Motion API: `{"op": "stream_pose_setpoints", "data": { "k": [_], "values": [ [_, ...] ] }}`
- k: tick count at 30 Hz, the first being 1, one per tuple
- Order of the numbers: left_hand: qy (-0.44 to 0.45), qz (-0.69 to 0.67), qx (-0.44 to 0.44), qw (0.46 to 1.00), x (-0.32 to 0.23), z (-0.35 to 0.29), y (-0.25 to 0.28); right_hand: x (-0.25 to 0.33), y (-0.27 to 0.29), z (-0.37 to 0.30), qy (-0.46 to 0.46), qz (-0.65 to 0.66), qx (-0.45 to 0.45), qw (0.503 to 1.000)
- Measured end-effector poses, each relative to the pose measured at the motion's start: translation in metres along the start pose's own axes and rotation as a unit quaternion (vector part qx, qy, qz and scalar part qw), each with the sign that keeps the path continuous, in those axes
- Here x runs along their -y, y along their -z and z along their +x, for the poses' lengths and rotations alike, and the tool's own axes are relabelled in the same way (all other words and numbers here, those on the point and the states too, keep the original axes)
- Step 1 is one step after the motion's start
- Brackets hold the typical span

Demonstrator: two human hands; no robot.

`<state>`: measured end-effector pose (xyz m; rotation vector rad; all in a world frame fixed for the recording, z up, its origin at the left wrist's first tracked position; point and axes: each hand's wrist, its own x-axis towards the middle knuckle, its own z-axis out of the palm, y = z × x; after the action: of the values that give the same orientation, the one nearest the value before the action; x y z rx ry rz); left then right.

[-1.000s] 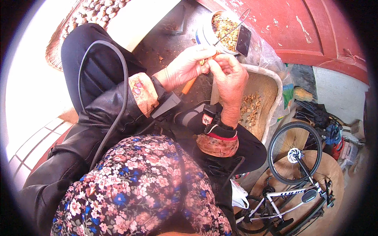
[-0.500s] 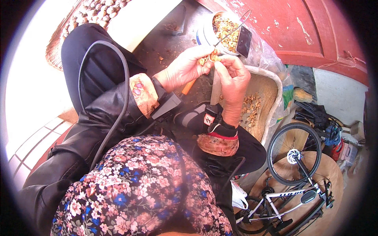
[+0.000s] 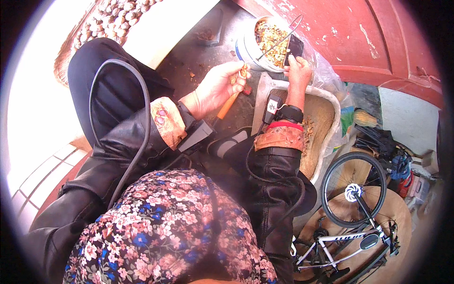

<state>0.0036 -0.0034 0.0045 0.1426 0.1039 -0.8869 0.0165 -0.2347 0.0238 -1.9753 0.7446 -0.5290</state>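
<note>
My left hand (image 3: 216, 90) has its fingers closed round cracked walnut pieces (image 3: 242, 72), which show at the fingertips. My right hand (image 3: 300, 72) is at the near right rim of a white bucket (image 3: 243, 47), its fingers bent together by the lower end of a black phone (image 3: 295, 47). Whether those fingers hold anything is hidden. Inside the bucket lie many walnut kernel pieces (image 3: 270, 40), under a thin wire handle. An orange-handled tool (image 3: 228, 105), apparently a hammer, is just beneath my left hand.
Whole walnuts (image 3: 111, 20) fill a woven basket at the upper left. Beside my right forearm stands a pale tub (image 3: 326, 118) with nut pieces in it. A dustpan-like container (image 3: 210, 28), a red wooden panel (image 3: 378, 38) and a white bicycle (image 3: 340, 246) stand around.
My right hand has left my left hand and moved up and right to the bucket's rim by the phone. My left hand stays near its place, still holding walnut pieces.
</note>
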Motion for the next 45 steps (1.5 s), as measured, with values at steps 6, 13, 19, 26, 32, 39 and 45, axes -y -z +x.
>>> {"op": "stream_pose_setpoints", "data": {
  "k": [6,13,19,26,32,39,45],
  "values": [
    [0.013,0.032,-0.041,0.999,0.0,0.001,-0.006,0.037,0.0,-0.062,-0.008,0.161,0.338,0.927],
    [0.022,0.041,0.037,0.998,0.004,0.004,-0.005,0.066,-0.001,-0.103,-0.016,0.172,0.337,0.925],
    [0.053,-0.019,0.058,0.997,0.007,0.01,0.001,0.069,0.039,-0.111,-0.025,0.105,0.183,0.977],
    [0.081,0.051,0.09,0.991,0.008,0.006,-0.01,0.064,0.022,-0.124,0.138,0.06,0.179,0.972],
    [0.077,0.045,0.088,0.992,0.009,0.003,-0.012,0.064,0.018,-0.127,0.201,-0.005,0.148,0.968],
    [0.107,-0.052,0.125,0.985,0.007,0.008,-0.004,0.068,0.02,-0.13,0.143,0.053,0.158,0.976],
    [0.115,-0.089,0.11,0.983,0.008,0.009,-0.002,0.071,0.017,-0.132,0.158,0.021,0.13,0.979]
  ]
}}
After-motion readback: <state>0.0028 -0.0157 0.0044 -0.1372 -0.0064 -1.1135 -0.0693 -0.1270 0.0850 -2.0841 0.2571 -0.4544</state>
